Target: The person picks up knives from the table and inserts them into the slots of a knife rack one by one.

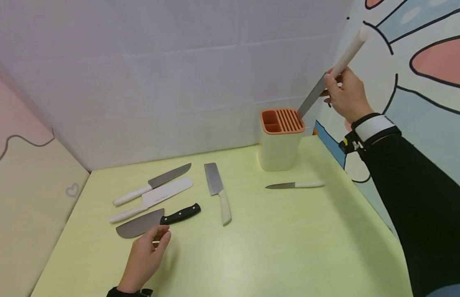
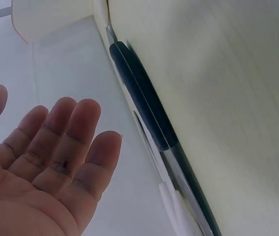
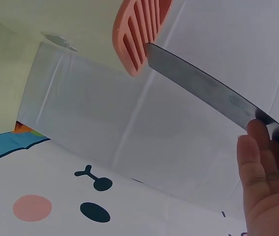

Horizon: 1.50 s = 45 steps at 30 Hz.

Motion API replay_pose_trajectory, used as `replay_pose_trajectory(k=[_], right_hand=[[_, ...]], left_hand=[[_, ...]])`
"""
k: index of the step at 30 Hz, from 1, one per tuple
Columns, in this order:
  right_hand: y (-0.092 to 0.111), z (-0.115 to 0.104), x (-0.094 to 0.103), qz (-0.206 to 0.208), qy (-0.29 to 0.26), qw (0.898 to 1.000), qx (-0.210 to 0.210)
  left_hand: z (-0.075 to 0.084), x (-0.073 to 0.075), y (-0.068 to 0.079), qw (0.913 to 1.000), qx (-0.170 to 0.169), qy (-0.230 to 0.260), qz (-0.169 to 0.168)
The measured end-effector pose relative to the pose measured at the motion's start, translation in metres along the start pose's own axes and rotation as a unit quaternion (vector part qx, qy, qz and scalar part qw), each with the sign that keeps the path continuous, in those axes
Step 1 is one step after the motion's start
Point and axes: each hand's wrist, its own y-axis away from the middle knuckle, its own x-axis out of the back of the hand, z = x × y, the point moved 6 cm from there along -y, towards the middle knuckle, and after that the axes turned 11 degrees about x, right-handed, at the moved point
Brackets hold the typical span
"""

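Observation:
My right hand [image 1: 346, 93] pinches a long knife [image 1: 313, 97] by its blade close to the white handle, which points up and right. The blade slants down, its tip at the slotted orange top of a cream knife holder [image 1: 278, 150]. In the right wrist view the blade [image 3: 203, 83] meets the slots [image 3: 138, 34]; whether the tip is inside one, I cannot tell. My left hand [image 1: 146, 255] hovers over the table with relaxed fingers, holding nothing. Nearest to it lies a black-handled knife [image 1: 140, 224], its handle also showing in the left wrist view [image 2: 141, 96].
On the pale yellow table [image 1: 252, 255] lie a white-handled knife [image 1: 170, 175], a white cleaver [image 1: 168, 192], a cream-handled cleaver [image 1: 215, 181] and a small paring knife [image 1: 307, 184]. A white sheet [image 1: 159, 82] hangs behind; a painted wall [image 1: 437, 136] stands at the right.

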Motion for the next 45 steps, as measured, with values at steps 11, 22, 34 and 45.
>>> replay_pose_trajectory(k=[11,22,34,45], right_hand=[[0.004,0.004,-0.002,-0.002,-0.016,1.000,-0.017],[-0.002,0.004,-0.018,-0.046,0.048,0.998,0.018],[-0.004,0.021,-0.046,-0.102,0.081,0.991,0.030],[0.007,0.046,-0.062,-0.109,0.087,0.990,0.029]], left_hand=[[0.001,-0.002,0.001,1.0000,0.008,-0.002,-0.004],[-0.001,-0.013,0.003,0.9999,-0.010,-0.003,-0.009],[-0.003,-0.028,0.011,0.9994,0.000,-0.015,-0.031],[-0.007,-0.048,0.017,0.9976,0.007,-0.005,-0.068]])
